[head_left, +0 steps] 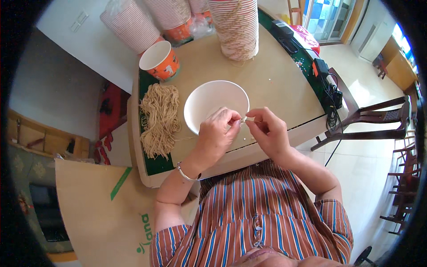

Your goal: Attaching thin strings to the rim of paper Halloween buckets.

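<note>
My left hand [219,130] and my right hand [269,131] meet at the right rim of a white paper bucket [202,104]. The fingertips of both are pinched together on a short, pale bit of twine [243,119]; its exact form is too small to make out. The bucket's open, white inside faces up, and my left hand covers part of its near rim. To the left of it lies a loose hank of tan twine [159,120], with a thin strand trailing toward the bucket.
An orange-patterned paper bucket [163,64] stands behind the hank. Tall bucket stacks [233,31] line the table's far side, one hung with twine. Black adapters and cables [331,89] lie along the right edge. A dark chair [378,118] stands right, a large carton [98,200] at lower left.
</note>
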`<state>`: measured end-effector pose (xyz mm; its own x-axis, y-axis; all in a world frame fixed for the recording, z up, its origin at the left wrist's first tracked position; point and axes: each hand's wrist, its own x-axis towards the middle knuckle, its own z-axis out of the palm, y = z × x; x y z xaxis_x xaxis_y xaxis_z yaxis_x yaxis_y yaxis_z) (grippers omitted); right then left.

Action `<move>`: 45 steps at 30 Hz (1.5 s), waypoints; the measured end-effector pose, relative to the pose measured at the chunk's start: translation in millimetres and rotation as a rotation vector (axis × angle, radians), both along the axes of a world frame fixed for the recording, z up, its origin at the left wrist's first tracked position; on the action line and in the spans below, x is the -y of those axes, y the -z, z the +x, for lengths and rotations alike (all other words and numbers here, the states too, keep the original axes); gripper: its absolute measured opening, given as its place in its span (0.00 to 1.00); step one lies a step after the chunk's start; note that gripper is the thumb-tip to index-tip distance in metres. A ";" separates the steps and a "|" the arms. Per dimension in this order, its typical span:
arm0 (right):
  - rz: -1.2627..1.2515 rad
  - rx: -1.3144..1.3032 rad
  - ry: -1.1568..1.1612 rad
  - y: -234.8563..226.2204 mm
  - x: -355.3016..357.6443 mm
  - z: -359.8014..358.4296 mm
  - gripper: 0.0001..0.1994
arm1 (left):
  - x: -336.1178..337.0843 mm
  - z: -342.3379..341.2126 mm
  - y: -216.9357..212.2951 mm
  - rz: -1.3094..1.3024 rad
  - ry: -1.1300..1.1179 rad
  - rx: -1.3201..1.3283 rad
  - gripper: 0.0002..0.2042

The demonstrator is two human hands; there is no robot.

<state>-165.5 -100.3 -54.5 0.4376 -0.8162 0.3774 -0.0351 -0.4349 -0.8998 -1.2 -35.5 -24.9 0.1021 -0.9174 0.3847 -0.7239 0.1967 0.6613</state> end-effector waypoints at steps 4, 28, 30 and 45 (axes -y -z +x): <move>-0.193 0.005 0.017 -1.0 4.6 2.4 0.06 | -0.3 0.0 -1.1 -0.002 0.015 -0.037 0.05; -0.442 -0.064 0.073 13.1 2.6 4.9 0.07 | -0.7 3.9 -1.3 0.080 0.004 -0.138 0.05; -0.463 -0.097 0.080 13.7 2.7 4.8 0.08 | -0.8 3.9 -1.4 0.071 0.004 -0.132 0.05; -0.459 -0.122 0.057 8.9 2.9 5.4 0.07 | 0.0 4.6 -0.5 0.082 0.005 -0.144 0.05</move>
<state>-160.0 -103.2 -63.4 0.4608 -0.6011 0.6530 -0.1641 -0.7808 -0.6029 3.5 -35.5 -24.4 0.1458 -0.9456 0.2907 -0.6196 0.1418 0.7720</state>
